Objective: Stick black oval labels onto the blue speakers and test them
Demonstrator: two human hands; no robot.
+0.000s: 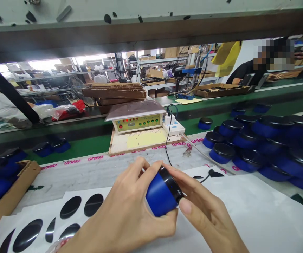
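My left hand (126, 211) is wrapped round a small blue cylinder with a black top, a round speaker (162, 193), held tilted above a white sheet. My right hand (206, 211) grips the same speaker from the right, its thumb and fingers on the black end. A thin black cable (168, 140) runs from behind the speaker up to a white adapter (169, 119) beside a cream tester box (137, 123) with red and green lights.
A white sticker sheet (62, 218) with black ovals lies at the lower left. Several blue speakers (259, 147) are piled at the right; more sit in a cardboard box (11, 193) at the left. A person in black (246, 72) works beyond the green conveyor (220, 105).
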